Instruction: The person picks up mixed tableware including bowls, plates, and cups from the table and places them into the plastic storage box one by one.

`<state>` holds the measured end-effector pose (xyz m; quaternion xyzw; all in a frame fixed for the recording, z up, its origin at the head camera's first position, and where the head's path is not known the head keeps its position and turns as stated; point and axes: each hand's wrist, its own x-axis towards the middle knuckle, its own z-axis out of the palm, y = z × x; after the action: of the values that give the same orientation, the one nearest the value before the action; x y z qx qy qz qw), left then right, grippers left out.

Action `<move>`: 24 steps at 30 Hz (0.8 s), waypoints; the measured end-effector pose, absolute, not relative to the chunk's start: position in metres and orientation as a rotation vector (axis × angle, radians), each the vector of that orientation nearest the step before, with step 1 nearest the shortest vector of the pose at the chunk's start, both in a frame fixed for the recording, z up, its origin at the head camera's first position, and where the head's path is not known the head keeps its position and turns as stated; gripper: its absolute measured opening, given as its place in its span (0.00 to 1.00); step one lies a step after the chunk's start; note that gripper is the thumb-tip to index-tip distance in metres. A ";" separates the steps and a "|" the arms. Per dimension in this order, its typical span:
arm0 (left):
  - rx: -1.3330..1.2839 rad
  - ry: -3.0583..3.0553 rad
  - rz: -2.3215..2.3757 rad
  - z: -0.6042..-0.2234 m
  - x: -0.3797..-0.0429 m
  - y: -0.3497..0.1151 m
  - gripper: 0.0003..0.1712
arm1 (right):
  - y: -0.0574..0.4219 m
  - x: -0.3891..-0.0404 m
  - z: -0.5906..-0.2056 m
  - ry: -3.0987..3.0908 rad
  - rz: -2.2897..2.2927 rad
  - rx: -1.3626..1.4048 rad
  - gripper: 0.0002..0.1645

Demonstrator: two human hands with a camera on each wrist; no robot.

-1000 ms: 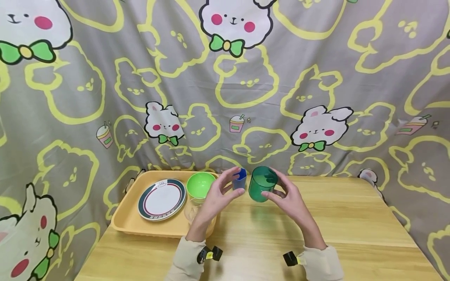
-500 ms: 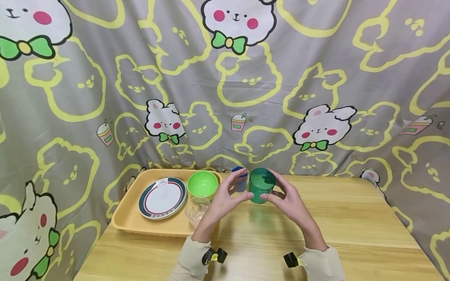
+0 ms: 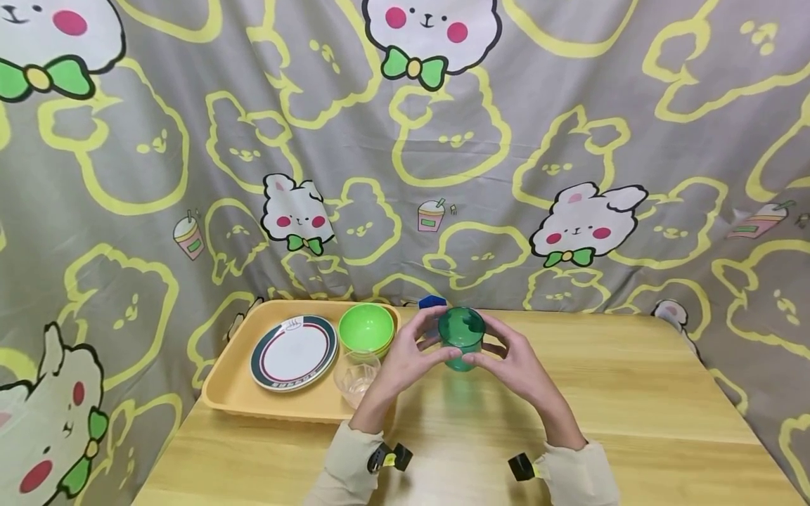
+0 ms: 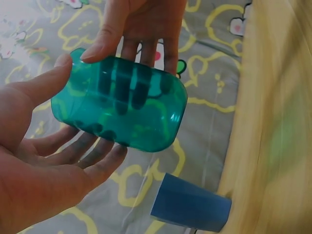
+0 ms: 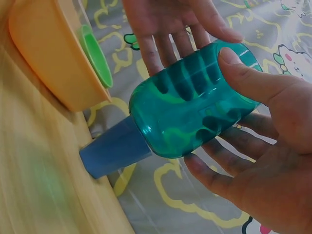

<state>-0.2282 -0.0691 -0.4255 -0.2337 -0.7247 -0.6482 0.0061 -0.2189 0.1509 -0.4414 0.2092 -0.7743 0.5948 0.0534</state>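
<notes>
Between my two hands is a translucent green plastic cup, upright and raised over the table. My left hand grips it from the left, thumb at the front and fingers round the far side. From the right, my right hand holds it the same way, its thumb near the rim. The fingers show dark through the cup's wall in both wrist views. A blue cup stands on the table just behind, mostly hidden by the left hand in the head view.
To the left, an orange tray bears a white plate with a dark green rim, stacked green bowls and a clear cup partly behind the left forearm. A patterned curtain hangs along the wooden table's back edge.
My left hand has moved right from beside the blue cup onto the green cup, which the right hand held. The green cup has shifted slightly left and now overlaps the blue cup's side.
</notes>
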 end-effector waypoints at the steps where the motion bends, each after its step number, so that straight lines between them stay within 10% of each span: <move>1: -0.734 -2.274 -2.026 -0.426 -0.228 -0.069 0.40 | 0.150 -0.219 -0.442 -2.358 1.810 0.636 0.41; 24: -0.725 -2.360 -1.911 -0.408 -0.224 -0.090 0.37 | 0.136 -0.213 -0.440 -2.284 1.951 0.742 0.42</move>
<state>-0.2236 -0.0897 -0.4077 -0.2322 -0.7559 -0.6121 0.0098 -0.2131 0.1361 -0.4399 0.2397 -0.7380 0.6303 0.0236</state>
